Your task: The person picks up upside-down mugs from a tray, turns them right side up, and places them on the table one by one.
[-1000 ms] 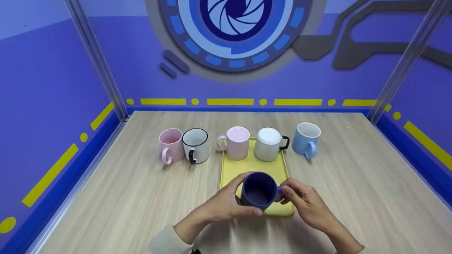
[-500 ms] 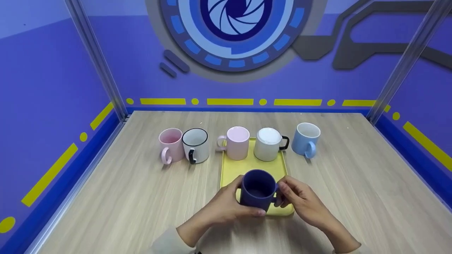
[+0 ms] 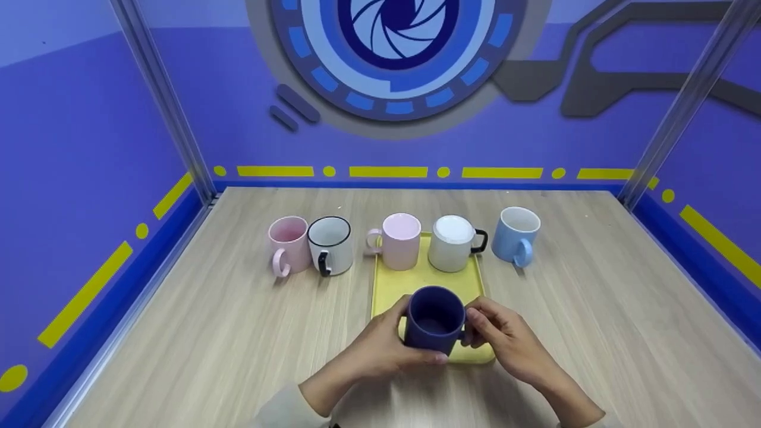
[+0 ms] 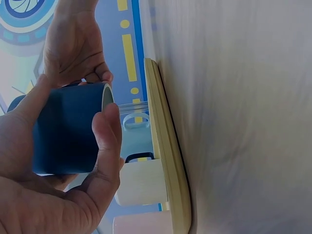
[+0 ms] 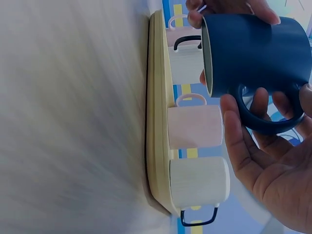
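A dark blue mug (image 3: pixel 431 342) is held upright, mouth up, above the near part of the yellow tray (image 3: pixel 395 288). My left hand (image 3: pixel 380 351) grips its body from the left, thumb along the near side low on the wall. At the right, my right hand (image 3: pixel 512 342) holds the mug's handle (image 5: pixel 265 127) with thumb and fingers, clearest in the right wrist view. The pale base ring (image 4: pixel 108 95) faces the table. On the tray's far end, a pink mug (image 3: pixel 401 246) and a white mug (image 3: pixel 449 252) with a black handle stand upside down.
Left of the tray stand a pink mug (image 3: pixel 289 246) and a black-rimmed white mug (image 3: pixel 333 252), both upright and close together. A light blue mug (image 3: pixel 512 238) is upright at the right. Blue-purple panels (image 3: pixel 392 145) enclose the wooden table (image 3: pixel 238 333).
The blue mug has risen slightly and straightened between the hands. My right hand has shifted a little left with the handle. The other mugs and the tray have stayed put.
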`<state>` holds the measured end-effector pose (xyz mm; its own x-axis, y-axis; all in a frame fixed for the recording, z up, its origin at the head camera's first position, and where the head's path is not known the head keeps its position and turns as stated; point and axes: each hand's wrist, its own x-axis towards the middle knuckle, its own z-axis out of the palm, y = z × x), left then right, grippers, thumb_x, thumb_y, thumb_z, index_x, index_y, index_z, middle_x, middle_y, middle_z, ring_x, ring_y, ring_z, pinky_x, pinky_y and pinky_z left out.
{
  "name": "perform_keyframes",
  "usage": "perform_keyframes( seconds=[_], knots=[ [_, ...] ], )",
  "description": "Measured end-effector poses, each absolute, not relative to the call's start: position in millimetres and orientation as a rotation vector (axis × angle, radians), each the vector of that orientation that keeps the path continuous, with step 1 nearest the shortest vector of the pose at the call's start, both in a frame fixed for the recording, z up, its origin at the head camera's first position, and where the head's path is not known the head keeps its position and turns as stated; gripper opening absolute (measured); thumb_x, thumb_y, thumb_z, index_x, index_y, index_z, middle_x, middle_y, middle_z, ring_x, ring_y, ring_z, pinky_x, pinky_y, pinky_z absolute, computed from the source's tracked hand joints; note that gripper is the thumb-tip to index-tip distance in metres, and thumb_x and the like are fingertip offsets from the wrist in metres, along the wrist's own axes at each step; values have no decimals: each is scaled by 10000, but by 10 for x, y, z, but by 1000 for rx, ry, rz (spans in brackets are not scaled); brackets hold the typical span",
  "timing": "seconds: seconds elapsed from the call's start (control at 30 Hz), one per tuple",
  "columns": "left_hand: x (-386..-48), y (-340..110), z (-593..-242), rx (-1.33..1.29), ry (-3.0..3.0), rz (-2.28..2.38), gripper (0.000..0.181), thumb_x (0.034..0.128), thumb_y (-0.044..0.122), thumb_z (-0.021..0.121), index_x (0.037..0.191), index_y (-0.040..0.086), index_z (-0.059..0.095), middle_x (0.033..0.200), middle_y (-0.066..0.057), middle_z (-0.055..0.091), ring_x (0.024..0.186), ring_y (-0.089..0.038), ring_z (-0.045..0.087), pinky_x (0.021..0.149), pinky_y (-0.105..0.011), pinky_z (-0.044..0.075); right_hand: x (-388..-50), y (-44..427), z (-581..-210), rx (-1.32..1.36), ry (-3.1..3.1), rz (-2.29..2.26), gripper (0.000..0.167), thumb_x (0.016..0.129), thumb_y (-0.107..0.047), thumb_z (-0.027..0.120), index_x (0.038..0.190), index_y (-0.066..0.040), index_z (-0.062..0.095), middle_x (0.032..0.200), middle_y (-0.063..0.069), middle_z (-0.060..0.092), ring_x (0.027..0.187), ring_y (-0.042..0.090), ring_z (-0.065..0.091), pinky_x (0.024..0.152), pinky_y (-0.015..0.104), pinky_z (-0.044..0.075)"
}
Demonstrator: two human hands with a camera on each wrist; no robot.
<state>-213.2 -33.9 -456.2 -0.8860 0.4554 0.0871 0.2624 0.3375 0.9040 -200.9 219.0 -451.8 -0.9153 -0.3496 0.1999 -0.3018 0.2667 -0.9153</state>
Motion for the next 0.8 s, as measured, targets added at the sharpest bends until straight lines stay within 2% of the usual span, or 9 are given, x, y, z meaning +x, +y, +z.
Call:
perform_keyframes(
  seconds=[0.23,0.43,0.5,0.57,0.67,0.8],
  knots=[
    [-2135,-354,-4600,660,2435,1557,838,698,488,949,1407,431,506,1333,143,649,1274,-135,575,1151,-500,393,-2000,2172,-4525,-613,2470,-1782,249,1105,-223,495,1027,-41,647,854,187,681,781,180,700,732,320,615],
    [-2154,-411,-4609,719,2469,1478,1004,617,412,1006,1469,367,476,1409,91,613,1349,-152,540,1187,-474,378,-1995,2181,-4513,-547,2479,-1779,257,1096,-253,519,1035,-49,663,874,163,692,794,168,700,741,332,623],
    [-2168,-444,-4606,703,2445,1459,1031,615,324,1018,1486,321,465,1440,12,572,1258,-206,621,1112,-432,471,-1997,2191,-4511,-510,2483,-1776,261,1092,-270,529,1037,-53,663,884,157,695,801,170,703,747,334,625],
    [-2185,-485,-4607,671,2433,1434,1036,624,246,1015,1495,279,456,1464,-68,522,1125,-233,680,977,-364,554,-1997,2203,-4512,-481,2480,-1783,267,1089,-276,535,1043,-45,661,891,155,696,807,171,705,750,334,626],
    [-2222,-549,-4605,615,2437,1403,1009,653,155,982,1508,214,450,1464,-134,481,933,-224,706,772,-291,581,-2003,2226,-4512,-470,2476,-1799,276,1091,-262,532,1054,-16,652,892,158,693,807,168,703,745,331,626],
    [-2287,-636,-4603,590,2578,1310,934,709,197,940,1507,140,458,1460,-138,509,959,-187,682,817,-330,547,-2004,2256,-4504,-470,2472,-1817,280,1094,-236,526,1069,17,643,895,155,694,806,160,702,739,325,626]
  ],
)
